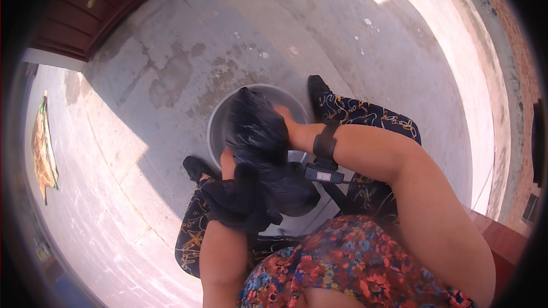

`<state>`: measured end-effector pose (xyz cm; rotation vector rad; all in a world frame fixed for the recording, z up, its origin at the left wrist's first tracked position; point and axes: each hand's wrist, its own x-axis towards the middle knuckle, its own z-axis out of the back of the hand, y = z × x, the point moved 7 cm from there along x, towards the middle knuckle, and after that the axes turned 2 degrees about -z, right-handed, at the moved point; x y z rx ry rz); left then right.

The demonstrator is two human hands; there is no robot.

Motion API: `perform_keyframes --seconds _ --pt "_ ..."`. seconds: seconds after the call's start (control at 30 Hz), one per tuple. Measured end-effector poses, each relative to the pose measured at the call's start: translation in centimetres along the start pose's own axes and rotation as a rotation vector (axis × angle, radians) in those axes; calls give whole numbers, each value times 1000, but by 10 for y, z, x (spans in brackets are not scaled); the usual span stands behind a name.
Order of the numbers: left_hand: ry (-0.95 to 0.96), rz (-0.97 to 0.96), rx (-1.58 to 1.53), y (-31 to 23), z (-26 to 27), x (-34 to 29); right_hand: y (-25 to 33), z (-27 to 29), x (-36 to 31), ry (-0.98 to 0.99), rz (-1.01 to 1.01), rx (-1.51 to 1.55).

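Observation:
A shiny, crumpled black plastic bag is bunched between my two hands, over a round metal basin on the ground. My right hand grips the bag's far right side, its fingertips hidden behind the plastic. At the bag's left side, my left hand holds it from beneath, and most of its fingers are covered. The lower part of the bag hangs toward my lap. Dull black cloth drapes across my left forearm.
My legs in dark patterned trousers flank the basin. A strap with a small black device is on my right forearm. The concrete floor has damp patches. Dark red doors stand far left, and a brick wall runs along the right.

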<state>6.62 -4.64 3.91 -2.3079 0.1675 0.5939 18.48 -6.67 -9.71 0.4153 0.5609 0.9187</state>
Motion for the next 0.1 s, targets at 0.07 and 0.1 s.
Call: perform_keyframes --seconds 0.07,0.1 --pt "-40 -35 17 -12 10 -15 30 14 5 -54 86 115" --pt "31 23 -23 15 -5 17 -17 32 -15 -92 20 142"
